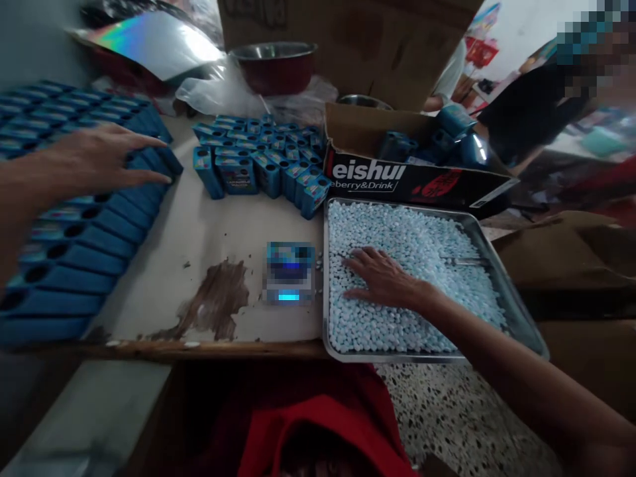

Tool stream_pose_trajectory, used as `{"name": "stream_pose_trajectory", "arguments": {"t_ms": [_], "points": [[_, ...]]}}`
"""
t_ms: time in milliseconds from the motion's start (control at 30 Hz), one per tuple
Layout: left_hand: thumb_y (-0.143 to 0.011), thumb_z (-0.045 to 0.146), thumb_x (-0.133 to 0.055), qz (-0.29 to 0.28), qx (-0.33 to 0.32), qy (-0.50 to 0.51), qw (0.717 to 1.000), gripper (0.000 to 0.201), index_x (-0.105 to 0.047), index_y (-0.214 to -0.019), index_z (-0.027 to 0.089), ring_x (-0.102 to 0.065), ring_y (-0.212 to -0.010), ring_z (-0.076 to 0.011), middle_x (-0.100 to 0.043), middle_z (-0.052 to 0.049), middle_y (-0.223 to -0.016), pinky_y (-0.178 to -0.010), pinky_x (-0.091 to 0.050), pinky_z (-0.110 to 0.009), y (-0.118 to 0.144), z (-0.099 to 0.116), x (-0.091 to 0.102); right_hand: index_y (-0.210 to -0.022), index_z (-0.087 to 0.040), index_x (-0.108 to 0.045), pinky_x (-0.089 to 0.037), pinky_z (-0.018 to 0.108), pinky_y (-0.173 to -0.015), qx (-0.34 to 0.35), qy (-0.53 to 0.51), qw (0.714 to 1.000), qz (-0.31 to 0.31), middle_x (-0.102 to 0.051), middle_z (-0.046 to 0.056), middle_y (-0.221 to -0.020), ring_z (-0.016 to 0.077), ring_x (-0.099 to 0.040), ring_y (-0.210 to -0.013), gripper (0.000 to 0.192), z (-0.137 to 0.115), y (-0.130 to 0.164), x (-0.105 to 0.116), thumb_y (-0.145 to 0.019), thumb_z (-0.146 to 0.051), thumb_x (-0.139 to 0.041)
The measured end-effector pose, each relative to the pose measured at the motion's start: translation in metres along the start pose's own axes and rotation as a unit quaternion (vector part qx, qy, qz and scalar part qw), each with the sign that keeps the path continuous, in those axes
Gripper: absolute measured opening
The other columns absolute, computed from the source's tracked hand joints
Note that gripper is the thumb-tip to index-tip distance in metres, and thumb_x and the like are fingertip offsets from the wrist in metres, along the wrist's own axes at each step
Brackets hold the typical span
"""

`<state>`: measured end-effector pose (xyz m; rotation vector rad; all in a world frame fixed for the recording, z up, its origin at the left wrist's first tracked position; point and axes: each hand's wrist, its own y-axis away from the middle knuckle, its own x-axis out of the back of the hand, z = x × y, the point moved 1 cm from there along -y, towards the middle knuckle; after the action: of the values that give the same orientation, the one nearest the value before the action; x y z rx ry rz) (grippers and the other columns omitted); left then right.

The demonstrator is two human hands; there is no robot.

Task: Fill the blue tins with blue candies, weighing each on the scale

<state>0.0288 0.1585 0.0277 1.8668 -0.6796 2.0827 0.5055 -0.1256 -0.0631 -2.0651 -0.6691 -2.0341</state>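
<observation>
My right hand (pixel 382 278) lies palm down, fingers spread, on a bed of small pale blue pellets (pixel 427 245) that fill a metal tray (pixel 517 318). My left hand (pixel 104 159) hovers with fingers apart over rows of blue open-topped small boxes (pixel 74 252) at the left of the table, fingertips near the boxes' inner edge. Neither hand holds anything that I can see.
A cluster of upright blue boxes (pixel 263 162) stands at mid table. Behind the tray is a cardboard box (pixel 417 179) with blue items. A small blurred item (pixel 289 273) sits beside the tray. A red pot (pixel 275 66), plastic bags and a person at far right.
</observation>
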Motion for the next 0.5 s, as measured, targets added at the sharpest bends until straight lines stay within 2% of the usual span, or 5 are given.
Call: {"name": "stream_pose_trajectory", "arguments": {"t_ms": [100,200,267,333,500], "points": [[-0.071,0.113,-0.017,-0.028,-0.014,0.015,0.999,0.135,-0.063,-0.151,0.015,-0.055,-0.142,-0.0392,-0.062,-0.014,-0.146,-0.124,-0.041,-0.057,0.036,0.039,-0.006,-0.123,-0.019,-0.069,-0.052,0.050,-0.099,0.019,0.013,0.999,-0.023,-0.069,0.018,-0.125,0.0368,-0.062,-0.115,0.046,-0.006,0.007,-0.002,-0.107,-0.060,-0.054],[-0.092,0.098,-0.031,-0.035,-0.069,0.081,0.994,0.105,-0.062,-0.150,0.016,-0.054,-0.142,-0.0284,-0.062,-0.012,-0.148,-0.128,-0.038,-0.043,0.072,0.078,-0.022,-0.112,-0.022,-0.072,-0.052,0.041,-0.091,0.042,-0.062,0.994,-0.074,-0.074,0.013,-0.114,0.0306,-0.068,-0.106,0.031,0.006,0.006,0.004,-0.108,-0.048,-0.056],[-0.098,0.084,-0.046,-0.042,-0.091,0.120,0.988,0.085,-0.064,-0.148,0.018,-0.058,-0.139,-0.0281,-0.063,-0.012,-0.148,-0.127,-0.041,-0.042,0.091,0.098,-0.035,-0.112,-0.022,-0.073,-0.052,0.038,-0.085,0.029,-0.135,0.987,-0.087,-0.077,0.010,-0.110,0.0276,-0.071,-0.099,0.030,0.019,0.004,0.013,-0.107,-0.047,-0.057],[-0.098,0.070,-0.056,-0.045,-0.096,0.148,0.983,0.072,-0.066,-0.147,0.019,-0.061,-0.137,-0.0296,-0.064,-0.013,-0.146,-0.125,-0.043,-0.043,0.106,0.113,-0.046,-0.114,-0.022,-0.074,-0.051,0.036,-0.082,0.008,-0.202,0.978,-0.058,-0.079,0.008,-0.107,0.0255,-0.072,-0.093,0.029,0.029,0.002,0.022,-0.104,-0.045,-0.060],[-0.093,0.052,-0.063,-0.057,-0.069,0.186,0.978,0.063,-0.069,-0.144,0.016,-0.066,-0.133,-0.0316,-0.069,-0.014,-0.144,-0.121,-0.047,-0.043,0.116,0.136,-0.057,-0.099,-0.022,-0.074,-0.046,0.032,-0.071,-0.020,-0.285,0.958,-0.010,-0.072,0.003,-0.084,0.0195,-0.065,-0.075,0.016,0.031,0.005,0.030,-0.094,-0.033,-0.064]]}}
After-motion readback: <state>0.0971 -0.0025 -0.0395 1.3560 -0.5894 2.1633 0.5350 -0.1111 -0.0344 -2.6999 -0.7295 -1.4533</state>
